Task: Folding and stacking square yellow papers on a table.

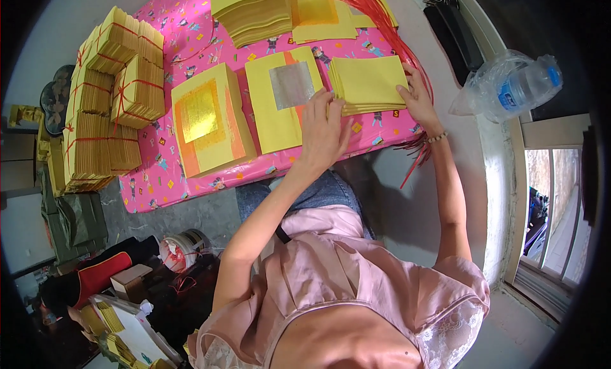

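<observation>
A small stack of folded yellow paper sheets [369,79] lies at the near right of the pink table. My right hand [418,102] grips its right end, thumb on top and fingers round the far side. With fingers stretched out, my left hand [323,130] rests at the stack's left end, by the yellow paper with a silver square [291,86]. To the left of that is a thick pile of yellow paper with a gold square on orange [202,118]. A bunch of red strings [382,16] hangs along the table's right side behind my right hand.
Bundles of yellow paper tied with red string [92,124] are piled at the left. More yellow paper [251,16] sits at the far edge of the pink patterned tablecloth [149,191]. A plastic bottle [519,92] stands on the windowsill at right. A white bucket [180,251] is below left.
</observation>
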A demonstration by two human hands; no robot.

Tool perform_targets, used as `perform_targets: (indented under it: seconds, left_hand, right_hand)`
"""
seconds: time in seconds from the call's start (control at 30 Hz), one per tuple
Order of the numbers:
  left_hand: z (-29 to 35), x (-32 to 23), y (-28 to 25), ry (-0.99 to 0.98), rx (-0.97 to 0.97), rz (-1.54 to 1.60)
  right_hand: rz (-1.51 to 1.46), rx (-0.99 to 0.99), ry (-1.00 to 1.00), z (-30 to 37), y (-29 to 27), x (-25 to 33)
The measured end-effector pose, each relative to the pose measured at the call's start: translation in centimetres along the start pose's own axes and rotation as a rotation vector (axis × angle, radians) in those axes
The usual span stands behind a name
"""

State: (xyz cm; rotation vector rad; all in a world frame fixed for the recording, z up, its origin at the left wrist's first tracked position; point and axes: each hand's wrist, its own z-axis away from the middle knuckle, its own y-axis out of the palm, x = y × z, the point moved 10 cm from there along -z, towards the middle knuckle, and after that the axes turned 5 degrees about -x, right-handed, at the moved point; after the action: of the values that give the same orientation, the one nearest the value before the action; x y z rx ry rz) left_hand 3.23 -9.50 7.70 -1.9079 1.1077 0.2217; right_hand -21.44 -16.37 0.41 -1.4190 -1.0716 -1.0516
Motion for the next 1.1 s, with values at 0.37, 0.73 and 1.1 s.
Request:
perform_targets:
  seconds: [0.37,0.73,1.1]
  left_hand:
    - [-3.8,-0.1,7.4,0.131,0.181,-0.105]
    - [-2.8,1.2,9.2,0.088,0.241,-0.181]
    - [-2.4,1.3,9.3,0.083,0.211,-0.277]
  right_hand:
    - [0.115,-0.013,-0.038,0.0,0.2,0.1]
    - [1.002,-0.083,-0.515,0.5,3.3,7.3]
    - [0.957,0.102,-0.478,-0.5,5.0,2.7]
